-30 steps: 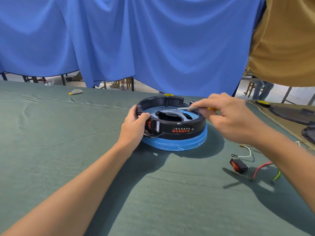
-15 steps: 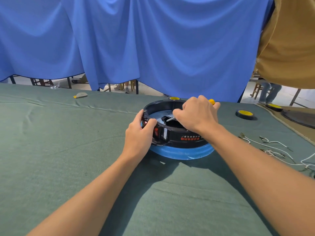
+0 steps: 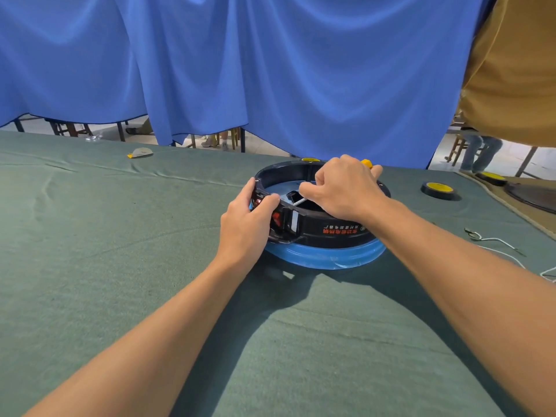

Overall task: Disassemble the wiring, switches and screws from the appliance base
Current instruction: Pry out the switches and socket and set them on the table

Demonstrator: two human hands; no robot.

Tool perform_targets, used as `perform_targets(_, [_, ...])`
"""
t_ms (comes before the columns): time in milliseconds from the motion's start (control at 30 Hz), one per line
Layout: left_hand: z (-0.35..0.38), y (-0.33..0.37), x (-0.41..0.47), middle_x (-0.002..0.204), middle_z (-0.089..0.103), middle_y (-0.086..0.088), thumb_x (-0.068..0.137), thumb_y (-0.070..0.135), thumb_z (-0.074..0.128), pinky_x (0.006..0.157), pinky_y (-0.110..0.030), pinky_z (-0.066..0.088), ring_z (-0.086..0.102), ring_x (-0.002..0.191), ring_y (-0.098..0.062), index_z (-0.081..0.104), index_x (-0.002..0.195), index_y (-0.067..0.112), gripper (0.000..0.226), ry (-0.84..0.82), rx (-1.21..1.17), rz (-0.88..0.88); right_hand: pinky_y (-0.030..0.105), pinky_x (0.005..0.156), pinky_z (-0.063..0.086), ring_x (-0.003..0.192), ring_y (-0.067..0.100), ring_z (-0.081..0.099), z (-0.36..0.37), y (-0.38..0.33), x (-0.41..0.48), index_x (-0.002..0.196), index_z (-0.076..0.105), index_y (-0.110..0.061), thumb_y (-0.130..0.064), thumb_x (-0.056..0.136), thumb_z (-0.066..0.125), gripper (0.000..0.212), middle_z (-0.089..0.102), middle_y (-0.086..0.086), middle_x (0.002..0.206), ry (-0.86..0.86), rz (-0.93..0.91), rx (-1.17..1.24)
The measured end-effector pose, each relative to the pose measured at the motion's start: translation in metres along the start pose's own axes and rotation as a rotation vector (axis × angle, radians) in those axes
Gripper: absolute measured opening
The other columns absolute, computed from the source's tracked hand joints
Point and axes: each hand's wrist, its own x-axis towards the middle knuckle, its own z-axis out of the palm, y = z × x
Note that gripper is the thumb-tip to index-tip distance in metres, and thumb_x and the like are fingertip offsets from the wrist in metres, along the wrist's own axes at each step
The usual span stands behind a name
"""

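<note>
Hands curl, left hand [image 3: 243, 227] on appliance base [image 3: 331, 233] rim, right hand [image 3: 346, 191] round screwdriver [image 3: 366, 163]; wires [image 3: 496, 240], yellow-topped disc [image 3: 437, 189] nearby.

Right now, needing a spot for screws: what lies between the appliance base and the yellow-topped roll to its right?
Head view: only bare green cloth between the appliance base and the yellow-topped roll.

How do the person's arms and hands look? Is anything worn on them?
Both are bare. The left hand and right hand wear no gloves, and no rings show. No watch or band is at the wrists. No sleeve covers the left forearm or right forearm.
</note>
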Motion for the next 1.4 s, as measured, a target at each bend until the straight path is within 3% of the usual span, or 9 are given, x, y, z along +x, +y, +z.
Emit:
perform_targets(100, [0.001,0.002,0.0,0.11,0.069,0.009,0.073,0.047,0.052,0.094,-0.031,0.049,0.062,0.106,-0.012,0.052,0.139,0.031,0.068,0.004,-0.009,-0.012,0.038,0.067,0.023,0.068,0.028,0.04,-0.002,-0.002,0.001,0.046,0.034,-0.013,-0.044,0.086,0.051,0.054,0.033,0.004,0.054,-0.031,-0.06,-0.002])
perform_targets(300, [0.001,0.002,-0.001,0.114,0.068,0.007,0.074,0.046,0.053,0.098,-0.037,0.049,0.062,0.107,-0.013,0.051,0.14,0.027,0.069,0.012,-0.034,-0.012,0.044,0.075,0.036,0.081,0.024,0.043,-0.006,-0.007,-0.003,0.046,0.04,-0.017,-0.059,0.093,0.045,0.064,0.038,0.0,0.053,-0.033,-0.121,0.027])
perform_targets(500, [-0.008,0.001,0.0,0.139,0.054,0.006,0.09,0.04,0.055,0.11,-0.041,0.038,0.049,0.129,-0.015,0.061,0.127,0.033,0.039,-0.079,0.021,0.069,0.042,0.073,0.021,0.084,0.024,0.036,-0.003,-0.006,-0.011,0.058,0.05,-0.012,-0.047,0.1,0.028,0.059,0.05,0.003,0.063,0.495,0.16,-0.111])
perform_targets(600, [-0.012,-0.001,0.002,0.139,0.052,0.01,0.098,0.035,0.05,0.111,-0.031,0.028,0.036,0.137,-0.012,0.065,0.114,0.035,0.022,-0.079,0.152,0.156,0.046,0.079,0.026,0.096,0.028,0.042,-0.007,-0.005,-0.017,0.069,0.05,-0.012,-0.051,0.098,0.02,0.057,0.054,0.005,0.079,0.616,0.303,-0.028])
perform_targets(733, [-0.02,-0.004,0.005,0.15,0.036,0.019,0.101,0.034,0.046,0.106,-0.02,0.012,0.019,0.135,0.003,0.061,0.122,0.039,0.027,-0.099,0.275,0.232,0.053,0.088,0.03,0.099,0.03,0.041,-0.015,-0.009,-0.03,0.09,0.05,-0.012,-0.05,0.099,0.021,0.049,0.051,0.007,0.093,0.569,0.311,-0.051])
perform_targets(900, [-0.019,-0.006,0.005,0.149,0.04,0.017,0.101,0.034,0.046,0.106,-0.02,0.016,0.024,0.137,-0.003,0.06,0.127,0.035,0.03,-0.094,0.286,0.255,0.042,0.064,0.033,0.078,0.029,0.043,-0.029,-0.01,-0.077,0.087,0.047,-0.012,-0.056,0.098,0.017,0.055,0.048,0.007,0.082,0.52,0.009,-0.056])
perform_targets(1067, [-0.017,-0.003,0.003,0.15,0.041,0.012,0.102,0.032,0.045,0.101,-0.018,0.019,0.032,0.136,-0.011,0.06,0.131,0.03,0.032,-0.083,0.338,0.264,0.039,0.048,0.039,0.057,0.036,0.04,-0.04,-0.009,-0.112,0.087,0.032,-0.02,-0.06,0.095,0.012,0.045,0.042,-0.001,0.071,0.238,-0.183,0.025])
perform_targets(1267, [-0.017,-0.001,0.002,0.151,0.04,0.012,0.103,0.032,0.043,0.102,-0.019,0.018,0.031,0.137,-0.012,0.058,0.132,0.029,0.034,-0.079,0.371,0.268,0.049,0.063,0.048,0.064,0.028,0.051,-0.023,-0.01,-0.125,0.107,0.023,-0.027,-0.04,0.1,0.028,0.015,0.036,-0.011,0.078,-0.027,-0.213,0.256])
perform_targets(1400, [-0.016,-0.002,0.002,0.151,0.04,0.012,0.103,0.032,0.043,0.1,-0.016,0.017,0.032,0.137,-0.013,0.058,0.132,0.029,0.034,-0.065,0.375,0.269,0.047,0.055,0.048,0.06,0.036,0.053,-0.019,-0.012,-0.131,0.103,0.033,-0.021,-0.042,0.097,0.025,0.024,0.048,-0.008,0.073,0.005,-0.278,0.195])
